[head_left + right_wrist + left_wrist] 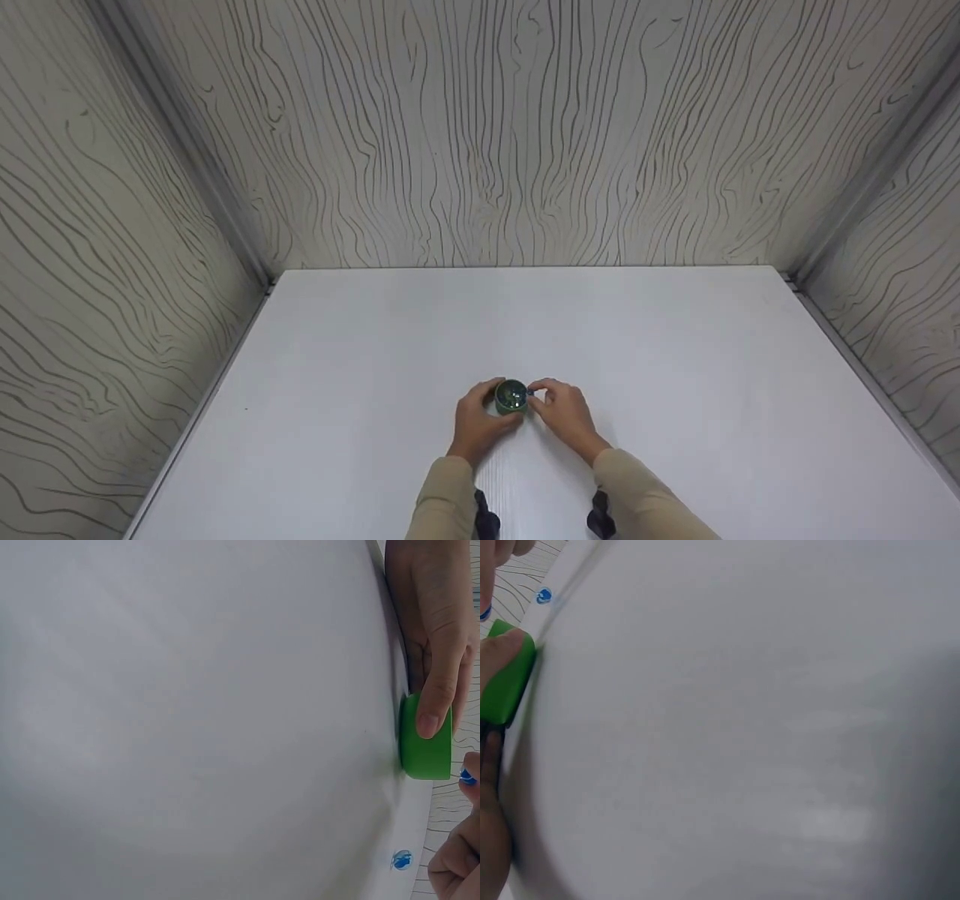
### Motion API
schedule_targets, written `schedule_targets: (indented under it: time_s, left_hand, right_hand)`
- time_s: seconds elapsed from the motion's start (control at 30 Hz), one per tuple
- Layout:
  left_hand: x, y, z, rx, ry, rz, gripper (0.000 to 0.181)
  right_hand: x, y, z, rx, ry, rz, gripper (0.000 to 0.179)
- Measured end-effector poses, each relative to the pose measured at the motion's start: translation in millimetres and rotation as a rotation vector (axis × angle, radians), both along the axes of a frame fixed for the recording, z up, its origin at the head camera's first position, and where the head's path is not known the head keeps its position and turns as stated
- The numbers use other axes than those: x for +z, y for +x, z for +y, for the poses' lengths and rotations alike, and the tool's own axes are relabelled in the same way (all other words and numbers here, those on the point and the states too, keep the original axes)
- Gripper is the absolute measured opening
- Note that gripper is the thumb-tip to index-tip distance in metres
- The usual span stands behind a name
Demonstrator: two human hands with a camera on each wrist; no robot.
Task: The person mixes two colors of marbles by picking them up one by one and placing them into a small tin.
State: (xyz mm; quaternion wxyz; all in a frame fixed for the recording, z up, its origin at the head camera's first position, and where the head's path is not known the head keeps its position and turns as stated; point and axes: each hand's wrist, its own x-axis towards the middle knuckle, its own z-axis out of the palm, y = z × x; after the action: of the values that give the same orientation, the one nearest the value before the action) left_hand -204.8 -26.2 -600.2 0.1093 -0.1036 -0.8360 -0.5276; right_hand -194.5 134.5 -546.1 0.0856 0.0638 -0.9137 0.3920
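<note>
A small green cup (512, 409) stands on the white table, its round mouth facing up. Thumb and fingers of my left hand (478, 424) grip it from both sides. Inside the rim lie shiny, dark contents, too small to make out singly. Just right of the rim, my right hand (564, 412) pinches a blue marble (468, 776) between thumb and fingertips. Another marble, clear with a blue swirl (403, 860), lies on the table near the right hand; the left wrist view shows this loose marble (544, 595) beyond the cup. In the head view I cannot make it out.
The white table (360, 337) spreads out around both hands. Wood-grain patterned panels (480, 135) rise behind it and at both sides. Dark straps or mounts (487, 516) show beside the beige sleeves (442, 499).
</note>
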Motion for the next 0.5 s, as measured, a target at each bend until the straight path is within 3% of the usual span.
schedule_targets:
  time_s: [0.5]
  left_hand:
    - [2.4, 0.4, 0.8, 0.017, -0.013, -0.008, 0.059]
  right_hand:
    - [-1.7, -2.3, -3.7, 0.018, 0.003, 0.013, 0.015]
